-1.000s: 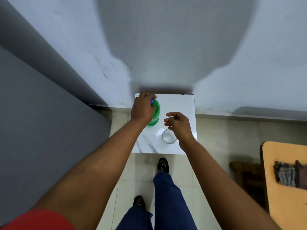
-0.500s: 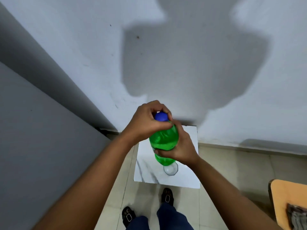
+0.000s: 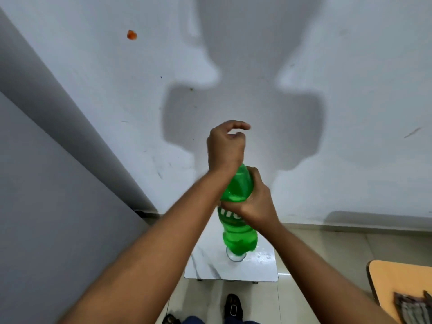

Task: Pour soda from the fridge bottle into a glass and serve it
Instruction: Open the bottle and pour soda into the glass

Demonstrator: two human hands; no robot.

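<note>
I hold a green soda bottle [image 3: 237,232] upright in the air above the small white marble-top table [image 3: 205,265]. My right hand [image 3: 254,202] is wrapped around its middle, over the label. My left hand [image 3: 225,146] is closed over the top of the bottle and hides the blue cap. The clear glass [image 3: 236,257] stands on the table right below the bottle's base; only its near rim shows.
A grey fridge side [image 3: 58,206] fills the left. A white wall rises behind the table. At the lower right is an orange table corner [image 3: 402,284] with a folded cloth [image 3: 413,307]. My feet stand on the tiled floor.
The bottle came up off the table into both hands. My right hand took its body, and my left hand has turned over the cap, which is now hidden.
</note>
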